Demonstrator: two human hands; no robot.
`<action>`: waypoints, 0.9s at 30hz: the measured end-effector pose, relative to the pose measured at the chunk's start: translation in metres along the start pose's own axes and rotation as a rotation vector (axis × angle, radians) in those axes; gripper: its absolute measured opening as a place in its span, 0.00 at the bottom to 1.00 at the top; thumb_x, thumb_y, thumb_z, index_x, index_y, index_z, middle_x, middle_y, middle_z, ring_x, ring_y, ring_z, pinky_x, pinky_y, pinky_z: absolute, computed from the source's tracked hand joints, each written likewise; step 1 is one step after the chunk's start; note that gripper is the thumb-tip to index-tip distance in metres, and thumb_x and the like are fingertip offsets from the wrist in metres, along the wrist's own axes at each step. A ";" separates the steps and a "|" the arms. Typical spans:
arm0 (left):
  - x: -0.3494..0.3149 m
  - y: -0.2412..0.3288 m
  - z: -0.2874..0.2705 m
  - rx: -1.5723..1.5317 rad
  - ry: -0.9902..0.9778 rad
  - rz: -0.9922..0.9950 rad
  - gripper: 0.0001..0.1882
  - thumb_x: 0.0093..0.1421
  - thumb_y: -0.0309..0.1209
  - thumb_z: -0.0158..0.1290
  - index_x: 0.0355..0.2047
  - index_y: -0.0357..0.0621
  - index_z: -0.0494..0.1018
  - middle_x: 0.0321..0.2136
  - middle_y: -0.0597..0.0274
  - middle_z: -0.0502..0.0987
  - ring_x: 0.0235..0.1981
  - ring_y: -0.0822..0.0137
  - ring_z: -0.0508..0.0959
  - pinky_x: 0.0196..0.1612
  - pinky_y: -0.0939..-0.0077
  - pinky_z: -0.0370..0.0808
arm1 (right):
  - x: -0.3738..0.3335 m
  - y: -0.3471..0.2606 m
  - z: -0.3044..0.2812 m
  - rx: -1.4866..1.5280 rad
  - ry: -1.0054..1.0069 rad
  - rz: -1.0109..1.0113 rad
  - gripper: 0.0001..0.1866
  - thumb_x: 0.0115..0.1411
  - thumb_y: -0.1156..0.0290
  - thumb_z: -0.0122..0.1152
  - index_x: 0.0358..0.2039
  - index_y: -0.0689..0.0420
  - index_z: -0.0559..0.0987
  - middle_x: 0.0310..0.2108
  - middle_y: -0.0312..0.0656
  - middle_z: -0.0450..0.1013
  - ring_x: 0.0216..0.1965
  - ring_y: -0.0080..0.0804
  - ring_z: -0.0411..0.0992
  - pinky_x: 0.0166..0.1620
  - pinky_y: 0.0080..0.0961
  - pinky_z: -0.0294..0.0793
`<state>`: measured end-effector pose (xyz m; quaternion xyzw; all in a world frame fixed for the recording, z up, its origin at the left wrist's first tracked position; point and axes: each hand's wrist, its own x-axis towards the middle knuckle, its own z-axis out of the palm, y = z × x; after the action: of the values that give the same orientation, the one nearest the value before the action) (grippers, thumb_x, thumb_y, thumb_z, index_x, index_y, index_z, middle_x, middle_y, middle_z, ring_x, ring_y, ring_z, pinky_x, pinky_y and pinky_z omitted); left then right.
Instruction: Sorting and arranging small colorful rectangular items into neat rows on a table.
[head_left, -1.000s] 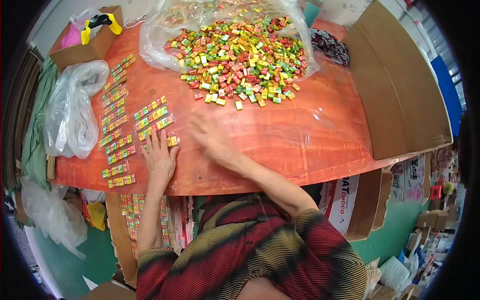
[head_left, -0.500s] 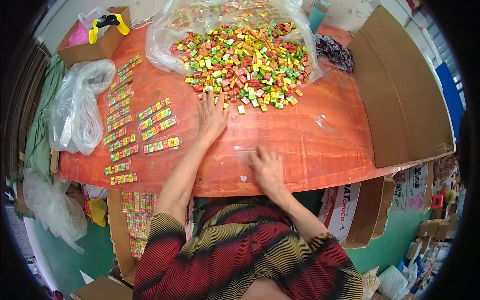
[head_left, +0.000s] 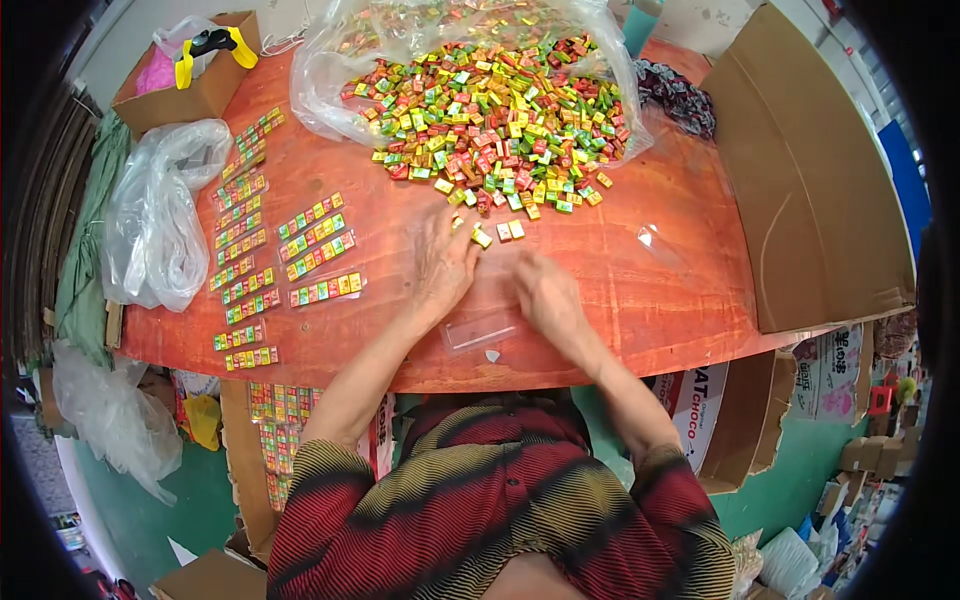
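Observation:
A large heap of small red, yellow and green boxes (head_left: 500,130) spills from a clear plastic bag (head_left: 325,85) at the far middle of the table. At the heap's near edge is my left hand (head_left: 443,268), its bent fingertips blurred among a few loose yellow boxes (head_left: 481,237); its grip is unclear. Two boxes (head_left: 510,231) lie side by side just beyond my hands. My right hand (head_left: 550,298) is to the right with fingers curled together, whatever they hold hidden. A shallow clear plastic tray (head_left: 480,333) lies near the table's front edge.
Several filled strips of boxes (head_left: 318,238) lie in columns at the left of the red table (head_left: 620,290). Beyond them are a crumpled plastic bag (head_left: 158,225) and a carton (head_left: 190,88). A tall cardboard sheet (head_left: 810,190) stands at the right. Below the front edge, an open carton (head_left: 240,440) holds more strips.
My left hand has drawn back from the heap, with loose boxes now nearer me. My right hand has moved away from the tray and up toward those boxes, its fingers now curled.

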<state>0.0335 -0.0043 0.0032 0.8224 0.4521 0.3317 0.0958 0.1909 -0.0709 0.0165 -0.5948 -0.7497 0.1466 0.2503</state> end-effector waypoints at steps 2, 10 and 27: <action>0.000 -0.004 -0.003 0.053 -0.024 -0.107 0.23 0.47 0.25 0.55 0.46 0.44 0.67 0.45 0.49 0.64 0.44 0.49 0.65 0.46 0.59 0.64 | 0.026 0.008 0.001 -0.001 0.056 0.065 0.13 0.49 0.73 0.57 0.37 0.56 0.74 0.35 0.47 0.69 0.37 0.46 0.68 0.36 0.35 0.70; 0.012 -0.027 0.000 -0.021 -0.236 -0.104 0.22 0.45 0.25 0.57 0.43 0.43 0.68 0.38 0.51 0.66 0.39 0.51 0.69 0.41 0.62 0.68 | 0.057 0.011 0.029 -0.118 0.225 -0.179 0.12 0.47 0.70 0.58 0.35 0.54 0.75 0.29 0.47 0.67 0.28 0.42 0.68 0.28 0.37 0.69; -0.012 -0.020 -0.017 0.004 -0.197 -0.238 0.17 0.47 0.28 0.57 0.39 0.43 0.71 0.33 0.52 0.66 0.33 0.51 0.72 0.35 0.61 0.70 | 0.078 0.006 0.028 -0.123 0.269 0.015 0.07 0.49 0.71 0.53 0.29 0.59 0.72 0.28 0.50 0.68 0.28 0.47 0.70 0.27 0.39 0.69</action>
<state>0.0050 -0.0052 0.0015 0.7917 0.5356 0.2349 0.1767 0.1673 0.0078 0.0056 -0.6289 -0.7123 0.0213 0.3108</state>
